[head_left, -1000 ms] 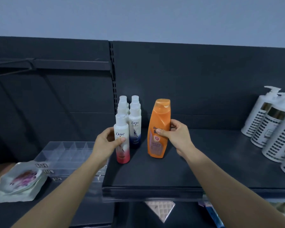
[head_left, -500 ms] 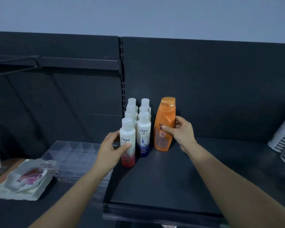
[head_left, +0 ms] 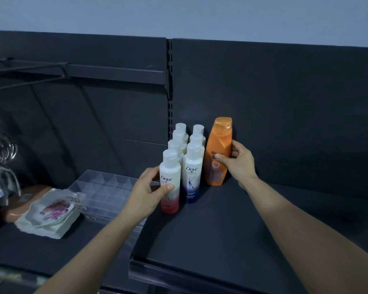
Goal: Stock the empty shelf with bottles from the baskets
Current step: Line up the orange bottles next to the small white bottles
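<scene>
Leftward, on the neighbouring surface, sit a clear divided organizer (head_left: 106, 187) and a floral dish (head_left: 51, 211); two rows of white Dove bottles (head_left: 197, 139) crowd the far-left corner of the dark shelf (head_left: 221, 240). Left hand (head_left: 145, 194) curls round the red-based Dove bottle (head_left: 170, 183) at the near end of the left row. Right hand (head_left: 239, 164) grasps the orange bottle (head_left: 221, 136), upright near the back panel, just right of the rows.

Left hand (head_left: 146, 195) grips Dove bottle (head_left: 170, 183); right hand (head_left: 239, 163) orange bottle (head_left: 219, 151).
</scene>
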Demonstrator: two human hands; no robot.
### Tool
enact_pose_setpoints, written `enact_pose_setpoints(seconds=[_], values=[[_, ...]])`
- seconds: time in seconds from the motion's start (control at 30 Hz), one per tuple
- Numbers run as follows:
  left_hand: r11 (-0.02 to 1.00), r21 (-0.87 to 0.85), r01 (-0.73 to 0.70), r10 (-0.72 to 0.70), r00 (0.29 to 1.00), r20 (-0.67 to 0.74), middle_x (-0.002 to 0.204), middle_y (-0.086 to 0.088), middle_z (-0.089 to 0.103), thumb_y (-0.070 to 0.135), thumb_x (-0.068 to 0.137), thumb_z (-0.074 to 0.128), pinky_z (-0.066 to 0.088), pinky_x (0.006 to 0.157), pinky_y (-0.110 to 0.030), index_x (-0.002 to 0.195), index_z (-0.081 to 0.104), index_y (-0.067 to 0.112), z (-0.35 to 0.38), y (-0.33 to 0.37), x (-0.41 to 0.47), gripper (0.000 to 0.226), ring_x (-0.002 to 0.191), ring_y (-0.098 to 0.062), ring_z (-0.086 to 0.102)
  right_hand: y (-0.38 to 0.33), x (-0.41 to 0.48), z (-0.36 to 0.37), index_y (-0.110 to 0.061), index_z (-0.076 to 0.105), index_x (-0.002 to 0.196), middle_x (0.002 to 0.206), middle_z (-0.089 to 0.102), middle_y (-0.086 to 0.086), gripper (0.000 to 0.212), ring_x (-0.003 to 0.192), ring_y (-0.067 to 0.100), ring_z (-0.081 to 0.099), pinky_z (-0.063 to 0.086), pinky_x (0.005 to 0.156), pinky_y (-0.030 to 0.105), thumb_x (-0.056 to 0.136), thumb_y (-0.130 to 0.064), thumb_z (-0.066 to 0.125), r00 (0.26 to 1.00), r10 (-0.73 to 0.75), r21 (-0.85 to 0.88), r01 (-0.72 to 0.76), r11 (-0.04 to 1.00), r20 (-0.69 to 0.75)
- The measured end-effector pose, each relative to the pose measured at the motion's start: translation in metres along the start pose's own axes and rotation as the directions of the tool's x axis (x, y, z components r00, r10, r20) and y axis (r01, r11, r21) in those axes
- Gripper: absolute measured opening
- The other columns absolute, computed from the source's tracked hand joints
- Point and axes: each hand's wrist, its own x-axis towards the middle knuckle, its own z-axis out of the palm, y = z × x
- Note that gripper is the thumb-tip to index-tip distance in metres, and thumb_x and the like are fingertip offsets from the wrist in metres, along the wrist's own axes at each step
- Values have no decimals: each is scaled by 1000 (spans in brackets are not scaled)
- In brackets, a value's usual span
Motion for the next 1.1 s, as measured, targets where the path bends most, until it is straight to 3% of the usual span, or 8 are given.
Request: enact_pose_setpoints(seconds=[0.13, 0.23, 0.33, 0.47, 0.77, 0.93, 1.1], values=[[999, 30, 10, -9, 1000, -28, 112, 13, 58, 26, 79, 72, 46, 99, -36, 119, 53, 41, 2, 2, -1, 46, 108, 0, 56, 2, 7, 2, -16, 60, 126, 103, 62, -7, 50, 100, 13, 58, 51, 97, 41, 80, -13, 79, 1000, -28, -67, 29, 997, 10], [996, 83, 32, -29, 999, -39, 109, 14, 56, 13, 85, 71, 44, 100, -33, 128, 55, 27, 4, 5, -2, 48, 105, 5, 53, 6, 9, 3, -16, 53, 135, 118, 63, -1, 58, 111, 18, 58, 48, 101, 40, 82, -18, 77, 1000, -23, -106, 25, 994, 17], [988, 149, 34, -29, 999, -39, 111, 7, 57, 14, 87, 69, 41, 97, -27, 135, 52, 23, 4, 10, -4, 52, 103, 6, 52, 9, 7, 3, -16, 44, 143, 133, 59, 6, 67, 123, 24, 55, 45, 104, 40, 84, -26, 76, 1000, 3, -171, 2, 985, 27], [977, 208, 58, -55, 998, -17, 115, 3, 56, 17, 86, 69, 42, 95, -28, 137, 49, 26, 4, 13, -7, 56, 107, -8, 54, 12, -4, -3, -15, 27, 152, 149, 44, 12, 91, 136, 29, 44, 40, 109, 46, 80, -36, 78, 997, 62, -294, -47, 955, 41], [893, 446, 51, -93, 993, 73, 112, -5, 55, 22, 83, 71, 39, 82, -29, 125, 50, 16, 0, 5, -18, 48, 107, -23, 53, 7, -85, -25, -15, 32, 151, 151, 41, 9, 77, 139, 26, 38, 38, 110, 39, 88, -39, 69, 988, 113, -626, -21, 779, 107], [819, 573, -28, -91, 980, 179, 122, -12, 51, 25, 86, 69, 39, 90, -34, 124, 49, 6, -9, 3, -44, 47, 115, -30, 50, -1, -153, -35, -16, 32, 152, 154, 38, 5, 74, 142, 24, 31, 33, 113, 36, 90, -40, 65, 986, 156, -726, -65, 685, 60], [798, 570, -196, 11, 950, 312, 121, -15, 54, 27, 85, 69, 39, 98, -37, 124, 52, 4, -11, 7, -73, 48, 117, -31, 47, -12, -224, -44, -17, 31, 152, 155, 35, 3, 72, 144, 23, 27, 33, 115, 38, 92, -40, 63, 974, 222, -766, -177, 618, -47]])
